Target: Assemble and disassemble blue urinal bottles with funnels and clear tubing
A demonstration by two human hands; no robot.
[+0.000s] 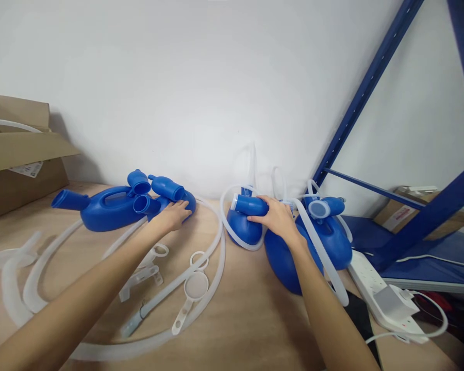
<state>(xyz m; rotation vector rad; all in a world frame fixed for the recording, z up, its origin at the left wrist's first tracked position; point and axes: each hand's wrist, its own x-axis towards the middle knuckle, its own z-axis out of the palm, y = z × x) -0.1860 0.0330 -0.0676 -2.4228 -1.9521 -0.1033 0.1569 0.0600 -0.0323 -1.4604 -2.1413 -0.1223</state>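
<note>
Right hand (276, 216) grasping spout (249, 205), above small bottle (243, 228) on surface (255, 319), right of centre. Left hand (174, 214) against left bottle (190, 203), grip unclear. Positioning step, seemingly; next move calls for minding tube (251, 247).

A blue shelving frame (373, 77) and cardboard box (19, 190) suggest a storeroom workspace.

At far left, an open cardboard box (7, 196) against a white wall (185, 93); at right, a blue metal rack (425, 216), apparently with a carton (402, 215) behind; just beside, a white power strip (371, 281) bearing an adapter (396, 305).
</note>
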